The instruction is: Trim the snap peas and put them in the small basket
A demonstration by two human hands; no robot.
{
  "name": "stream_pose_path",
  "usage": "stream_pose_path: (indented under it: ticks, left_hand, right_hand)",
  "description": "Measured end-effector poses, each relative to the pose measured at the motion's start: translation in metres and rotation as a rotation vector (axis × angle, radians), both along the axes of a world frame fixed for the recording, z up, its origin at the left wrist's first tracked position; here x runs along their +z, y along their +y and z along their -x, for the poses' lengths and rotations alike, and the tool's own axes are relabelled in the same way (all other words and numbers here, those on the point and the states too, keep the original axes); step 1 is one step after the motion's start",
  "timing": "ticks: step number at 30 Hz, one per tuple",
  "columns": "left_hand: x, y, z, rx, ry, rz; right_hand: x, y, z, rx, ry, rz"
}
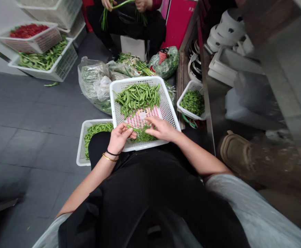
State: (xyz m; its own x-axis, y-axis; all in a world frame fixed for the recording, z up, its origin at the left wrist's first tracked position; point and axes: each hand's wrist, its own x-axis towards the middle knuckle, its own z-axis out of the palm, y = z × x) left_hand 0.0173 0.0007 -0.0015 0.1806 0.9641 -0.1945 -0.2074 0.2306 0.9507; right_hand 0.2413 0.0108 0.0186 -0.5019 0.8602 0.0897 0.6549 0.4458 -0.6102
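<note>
A white plastic mesh basket point(145, 144) rests on my lap, holding a heap of green snow pea pods point(137, 99) at its far end and a smaller heap point(143, 137) close to me. My left hand point(120, 137) pinches a single green pod point(134, 128) over the basket. My right hand point(160, 128) lies just beyond it, fingers extended toward the pod, with nothing visible in them. Beside my left knee, a second white basket point(82, 151) holds more pods point(96, 131), partly hidden by my leg.
A seated person point(126, 26) at the top handles green stalks. Bulging plastic bags of greens point(93, 81) lie on the grey floor. Stacked baskets of red chillies point(28, 31) and green beans point(43, 59) stand upper left. A steel shelf point(204, 69) runs along the right.
</note>
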Motion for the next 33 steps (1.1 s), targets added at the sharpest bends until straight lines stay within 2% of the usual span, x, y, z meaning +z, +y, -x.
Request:
stream_pose_path:
  ticks: [3, 5, 9, 12, 14, 17, 18, 20, 22, 23, 24, 25, 27, 28, 30, 33]
  left_hand:
    - [0.004, -0.002, 0.002, -0.056, 0.101, -0.052]
    - [0.005, -0.003, 0.006, -0.153, 0.183, -0.063]
    - [0.008, -0.001, 0.008, -0.394, 0.243, -0.025]
    - [0.006, 0.000, -0.002, -0.445, 0.151, 0.021]
    - [0.002, 0.002, -0.012, -0.304, 0.003, 0.039]
    - [-0.009, 0.010, -0.019, 0.088, -0.179, 0.090]
    - [-0.012, 0.015, -0.016, 0.193, -0.205, 0.104]
    - [-0.019, 0.026, -0.005, 0.338, -0.231, 0.108]
    - [-0.024, 0.036, 0.011, 0.400, -0.256, 0.121]
    - [-0.025, 0.039, 0.017, 0.388, -0.268, 0.146]
    - [-0.025, 0.041, 0.021, 0.348, -0.280, 0.182]
    - [-0.025, 0.042, 0.023, 0.290, -0.297, 0.221]
    - [-0.024, 0.041, 0.022, 0.156, -0.350, 0.299]
    - [-0.022, 0.040, 0.019, 0.100, -0.382, 0.335]
    - [-0.020, 0.035, 0.015, 0.029, -0.426, 0.393]
    - [-0.020, 0.030, 0.014, 0.001, -0.387, 0.417]
  right_hand:
    - [-0.007, 0.002, 0.022, 0.172, -0.122, -0.024]
    - [-0.010, 0.006, 0.028, 0.219, -0.129, -0.036]
    - [-0.013, 0.011, 0.027, 0.274, 0.005, -0.019]
    - [-0.015, 0.008, 0.032, 0.264, 0.185, 0.109]
    - [-0.018, 0.006, 0.039, 0.136, 0.266, 0.146]
    - [-0.024, 0.005, 0.046, -0.063, 0.216, 0.041]
    - [-0.026, 0.007, 0.043, -0.068, 0.170, 0.032]
    - [-0.030, 0.016, 0.030, 0.044, 0.063, 0.141]
    - [-0.035, 0.035, 0.012, 0.189, -0.084, 0.367]
    - [-0.039, 0.048, 0.004, 0.211, -0.173, 0.466]
    - [-0.044, 0.063, -0.002, 0.170, -0.266, 0.541]
    - [-0.051, 0.079, -0.006, 0.048, -0.328, 0.529]
    - [-0.069, 0.113, -0.005, -0.283, -0.470, 0.393]
    - [-0.079, 0.127, -0.002, -0.406, -0.509, 0.388]
    - [-0.095, 0.148, 0.005, -0.526, -0.510, 0.433]
    - [-0.104, 0.154, 0.008, -0.549, -0.444, 0.500]
